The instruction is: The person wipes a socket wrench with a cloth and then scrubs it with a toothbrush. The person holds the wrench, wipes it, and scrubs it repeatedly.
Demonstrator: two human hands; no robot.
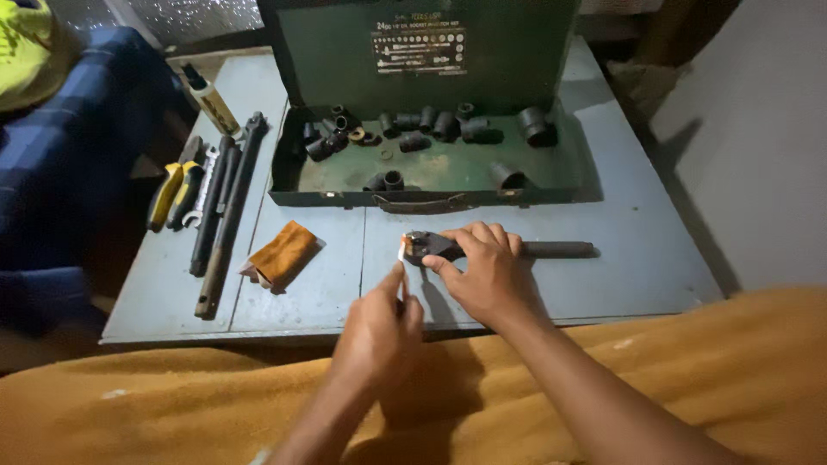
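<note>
Both hands (pixel 379 331) (pixel 482 271) pin ratchet wrench (pixel 500 249): head left, handle right

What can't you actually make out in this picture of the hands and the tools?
- Head view: the ratchet wrench is covered mid-length by the right hand.
- The small white piece at the left hand fingertips is too small to identify.
- The sockets in the green case are too dark to size.
- The yellow cloth is cut off by the frame's corner.
</note>
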